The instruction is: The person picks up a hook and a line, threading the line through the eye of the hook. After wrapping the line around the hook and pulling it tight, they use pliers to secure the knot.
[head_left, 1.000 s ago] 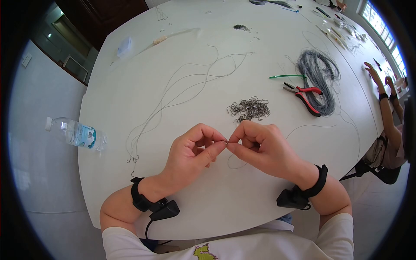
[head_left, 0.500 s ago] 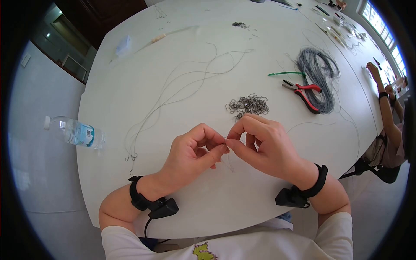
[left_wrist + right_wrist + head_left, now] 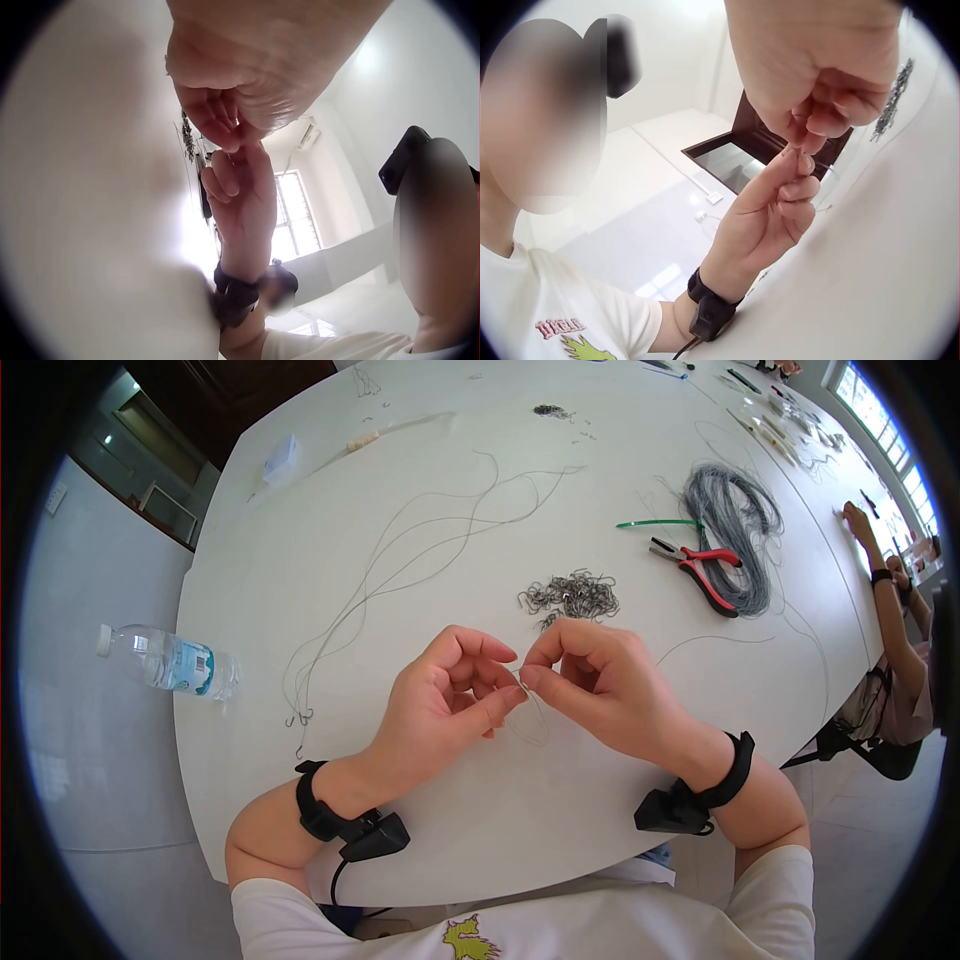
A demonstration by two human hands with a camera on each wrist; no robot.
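Note:
Thin clear line (image 3: 541, 732) hangs in a small loop below the fingertips in the head view. The left hand (image 3: 446, 690) has its thumb and a finger at the line, with the index finger raised a little apart. The right hand (image 3: 612, 690) pinches the line between thumb and index finger, close beside the left fingertips. Whatever small piece lies between the fingertips is too small to tell. Just beyond the hands lies a pile of metal hooks (image 3: 572, 597). Several long strands (image 3: 365, 598) with hooks (image 3: 300, 718) at their near ends lie to the left.
Red-handled pliers (image 3: 708, 582) lie by a grey line bundle (image 3: 742, 525) and a green tie (image 3: 658, 523) on the right. A water bottle (image 3: 178, 663) lies at the table's left edge. Farther back are a clear box (image 3: 281, 458) and a second hook pile (image 3: 550, 410). Another person's arm (image 3: 888, 600) is at far right.
The left index finger has lifted away from the right fingertips, opening a small gap. The loop of line below the hands has changed shape. The view has shifted slightly.

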